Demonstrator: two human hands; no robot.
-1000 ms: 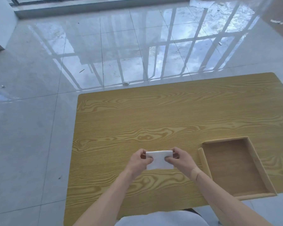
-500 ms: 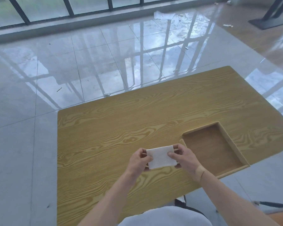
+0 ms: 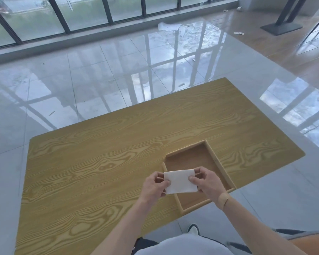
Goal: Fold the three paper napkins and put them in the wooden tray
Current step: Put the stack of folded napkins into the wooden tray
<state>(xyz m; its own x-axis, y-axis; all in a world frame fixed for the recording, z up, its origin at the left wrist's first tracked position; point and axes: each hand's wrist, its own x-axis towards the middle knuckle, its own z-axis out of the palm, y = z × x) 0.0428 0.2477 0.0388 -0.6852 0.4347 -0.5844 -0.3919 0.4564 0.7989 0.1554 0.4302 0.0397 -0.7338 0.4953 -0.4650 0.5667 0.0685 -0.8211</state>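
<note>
I hold a white paper napkin [image 3: 180,181], folded into a small rectangle, between both hands. My left hand [image 3: 154,186] pinches its left edge and my right hand [image 3: 206,182] pinches its right edge. The napkin hangs in the air over the near left part of the wooden tray [image 3: 216,159]. The tray is a shallow rectangular box with nothing lying in the part that I can see. It rests at the near right edge of the wooden table [image 3: 99,162]. No other napkins are in view.
The table stands on a glossy tiled floor [image 3: 118,67] with large windows at the back. A black metal stand base [image 3: 281,27] is at the far right. A shoe [image 3: 193,229] shows below the table's near edge.
Both hands carried the folded napkin to the right, from over the bare table to over the tray's near left part. The camera view also swung, so the tray now appears closer to centre.
</note>
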